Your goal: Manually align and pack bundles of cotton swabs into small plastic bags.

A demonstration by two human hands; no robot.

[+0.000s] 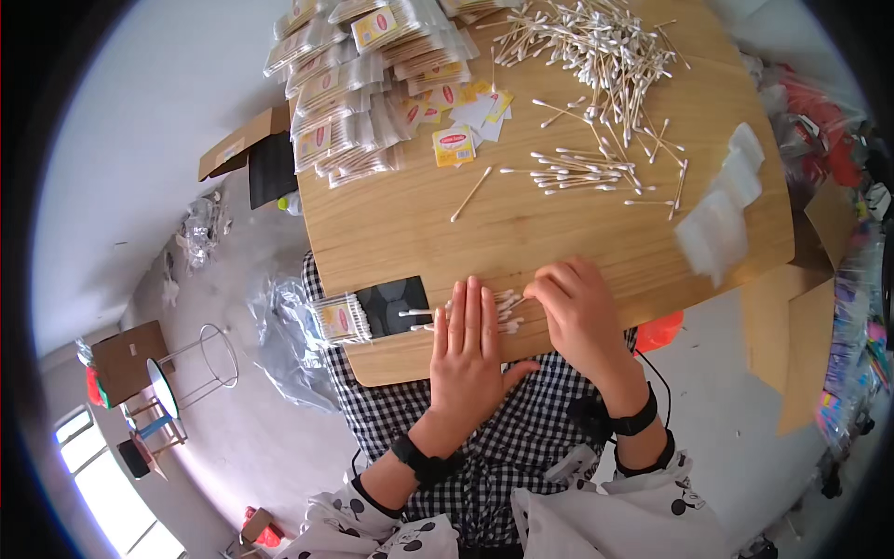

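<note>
My left hand (466, 335) lies flat, its fingers stretched out over a small row of cotton swabs (510, 312) near the table's front edge. Swab tips stick out on both sides of it. Just to the right, my right hand (582, 312) has its fingers bent in a pinch at the end of a cotton swab; the fingertips partly cover it. A dark grey pad (389, 303) is set at the table edge left of my left hand. Beside that pad, a filled clear pack of swabs (340, 319) with a yellow label overhangs the edge.
Filled swab packs (345, 102) are stacked at the far left, beside loose yellow-and-white cards (453, 146). A large heap of cotton swabs (605, 56) lies at the back, with a smaller group (582, 172) before it. Clear plastic bags (717, 224) lie at the right edge; a cardboard box (792, 317) stands beyond.
</note>
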